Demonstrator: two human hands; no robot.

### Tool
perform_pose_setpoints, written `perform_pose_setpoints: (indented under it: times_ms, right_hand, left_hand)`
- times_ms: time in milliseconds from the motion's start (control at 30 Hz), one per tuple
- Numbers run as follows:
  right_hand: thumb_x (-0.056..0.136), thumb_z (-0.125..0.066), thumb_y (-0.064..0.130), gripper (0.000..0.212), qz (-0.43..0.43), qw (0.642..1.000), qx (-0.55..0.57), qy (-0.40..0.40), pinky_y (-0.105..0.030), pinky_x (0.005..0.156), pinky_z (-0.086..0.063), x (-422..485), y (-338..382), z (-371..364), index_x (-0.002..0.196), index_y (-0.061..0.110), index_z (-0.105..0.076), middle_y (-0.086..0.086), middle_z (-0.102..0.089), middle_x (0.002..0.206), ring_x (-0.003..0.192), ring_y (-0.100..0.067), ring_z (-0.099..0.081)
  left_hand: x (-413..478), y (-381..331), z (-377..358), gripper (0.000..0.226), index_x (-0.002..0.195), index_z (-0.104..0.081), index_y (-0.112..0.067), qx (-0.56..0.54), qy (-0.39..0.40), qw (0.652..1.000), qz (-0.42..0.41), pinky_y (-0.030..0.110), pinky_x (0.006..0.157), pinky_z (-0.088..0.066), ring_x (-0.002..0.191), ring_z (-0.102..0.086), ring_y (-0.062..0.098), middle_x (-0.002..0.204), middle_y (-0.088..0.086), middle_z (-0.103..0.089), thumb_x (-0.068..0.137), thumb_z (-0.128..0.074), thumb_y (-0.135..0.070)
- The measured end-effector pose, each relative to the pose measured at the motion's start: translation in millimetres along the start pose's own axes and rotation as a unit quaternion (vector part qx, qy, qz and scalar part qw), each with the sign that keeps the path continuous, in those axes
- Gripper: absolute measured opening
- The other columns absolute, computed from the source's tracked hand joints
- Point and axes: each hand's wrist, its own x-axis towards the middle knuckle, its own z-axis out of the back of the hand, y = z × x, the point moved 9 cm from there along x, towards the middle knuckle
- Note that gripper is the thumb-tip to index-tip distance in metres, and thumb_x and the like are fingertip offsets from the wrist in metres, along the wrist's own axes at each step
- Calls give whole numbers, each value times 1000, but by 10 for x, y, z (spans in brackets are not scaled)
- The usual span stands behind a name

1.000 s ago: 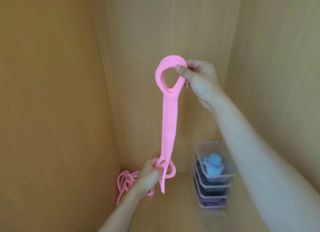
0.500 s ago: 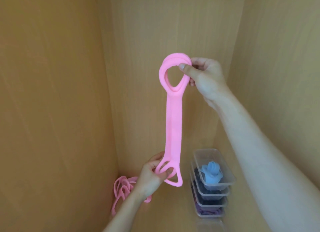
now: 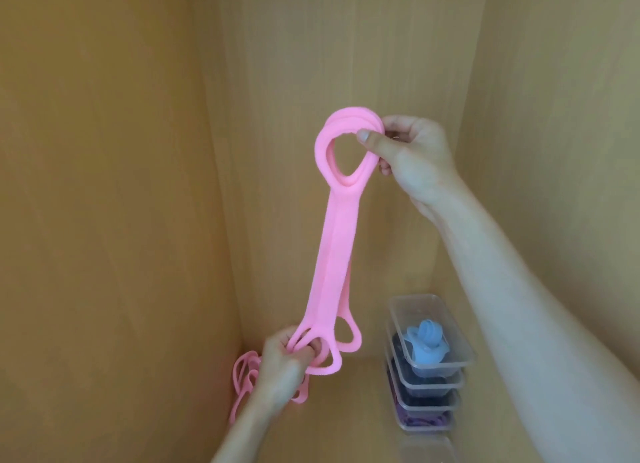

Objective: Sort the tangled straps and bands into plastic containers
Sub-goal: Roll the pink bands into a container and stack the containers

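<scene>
a long pink rubbery strap with looped ends [image 3: 329, 265] hangs stretched in the air before the wooden back wall [image 3: 346, 47]. the right hand [image 3: 412, 154] pinches its upper loop between thumb and curled fingers; the left hand [image 3: 284, 362] grips the lower loops, fingers hooked through them. behind the left hand a tangle of pink bands [image 3: 244, 379] lies in the corner, partly hidden by it. to the right stands a stack of clear plastic containers [image 3: 429, 369], the top one holding a light blue band [image 3: 424, 345], the lower ones dark and purple bands.
</scene>
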Motion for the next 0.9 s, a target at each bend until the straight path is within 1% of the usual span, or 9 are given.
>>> perform_pose_setpoints:
  times_ms: [167,267,333,400,500,567,667,800,900]
  right_hand:
    - [86,-78,15,13,4,1000,-27,12,-20,58,-43,-18,-6,-103,80,26,-74,17,-63,58,52,0,-52]
    - [86,-79,18,11,-6,999,-35,3,-24,61,-44,-14,-49,-114,80,26,-74,15,-63,61,53,-2,-52]
    - [86,-79,19,11,-12,999,-33,-7,-26,63,-45,-2,-67,-99,79,26,-74,14,-63,64,55,-3,-52]
    - [85,-79,19,10,-15,999,-32,-16,-26,63,-45,8,-77,-89,78,25,-74,14,-62,64,54,-2,-53]
    - [84,-80,20,10,-21,999,-37,-30,-26,62,-45,20,-97,-85,78,24,-74,13,-63,65,55,-2,-54]
    - [83,-81,21,10,-28,998,-40,-37,-27,62,-46,21,-118,-85,78,24,-74,10,-63,68,57,-5,-55]
    - [83,-82,21,9,-33,998,-40,-41,-27,61,-47,25,-149,-80,78,23,-74,9,-64,70,59,-7,-57]
    - [84,-79,19,13,-32,998,-32,-47,-25,62,-47,19,-170,-13,76,27,-73,14,-63,68,61,-6,-56]
    - [90,-73,14,18,-27,999,-19,-36,-33,73,-50,16,-178,21,80,29,-71,4,-67,81,74,-12,-58]
  left_hand:
    - [-4,180,115,16,85,-64,5,-77,13,996,43,52,64,-45,68,-59,49,84,42,-61,71,-55,0]
    - [-32,180,87,13,71,-68,-8,-80,33,996,28,41,64,-45,66,-57,34,71,27,-60,64,-58,-6]
    - [-62,171,53,14,75,-69,-5,-56,51,997,30,41,62,-46,64,-60,30,71,19,-65,65,-61,-10]
    - [-77,188,41,20,81,-68,1,-24,57,997,34,49,64,-46,66,-64,32,76,22,-69,65,-62,-10]
    - [-119,154,-17,13,81,-70,-2,-1,56,998,21,49,63,-44,66,-59,33,83,32,-67,71,-67,-9]
    - [-164,103,-150,6,82,-75,-13,27,74,997,-4,39,62,-45,65,-59,25,79,22,-69,80,-73,-7]
    - [-230,26,-431,21,87,-79,-32,87,114,988,-49,20,64,-48,70,-67,9,86,-3,-75,87,-75,-11]
    - [-276,-70,-767,19,95,-77,-33,135,143,976,-96,23,75,-53,86,-67,7,101,-14,-66,85,-71,-19]
    - [-296,-119,-944,22,103,-72,-36,175,168,963,-113,26,81,-54,90,-64,2,106,-19,-63,84,-62,-28]
